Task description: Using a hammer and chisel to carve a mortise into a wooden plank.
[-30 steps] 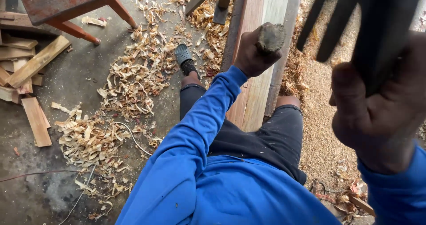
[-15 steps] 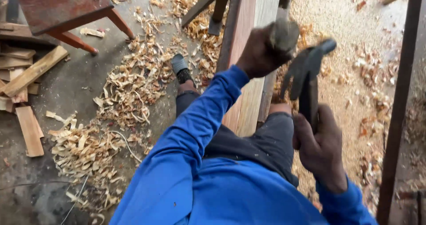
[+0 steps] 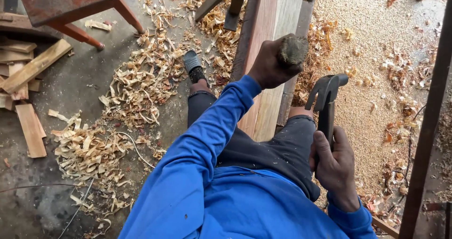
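Head view: a long plank (image 3: 275,36) runs down from the top centre of the frame, between the person's legs. Wood shavings (image 3: 141,79) litter the floor (image 3: 61,93) at left. At right of centre, the right hand (image 3: 335,166) is clamped on a dark hammer (image 3: 326,95), head up. Above it, the left hand (image 3: 270,64) grips a worn wooden handle (image 3: 294,49) over the plank.

Bright blue long-sleeved top, plain, cuffs reaching both wrists; fabric creased along left sleeve (image 3: 207,140). Right sleeve (image 3: 351,218) seen only at cuff. Dark charcoal trousers (image 3: 263,149), speckled with pale sawdust, legs ending above ankles. Dark sandal with ridged grey sole on left foot (image 3: 192,62). Left hand (image 3: 270,64) and right hand (image 3: 335,166) bare, no gloves, no rings visible.
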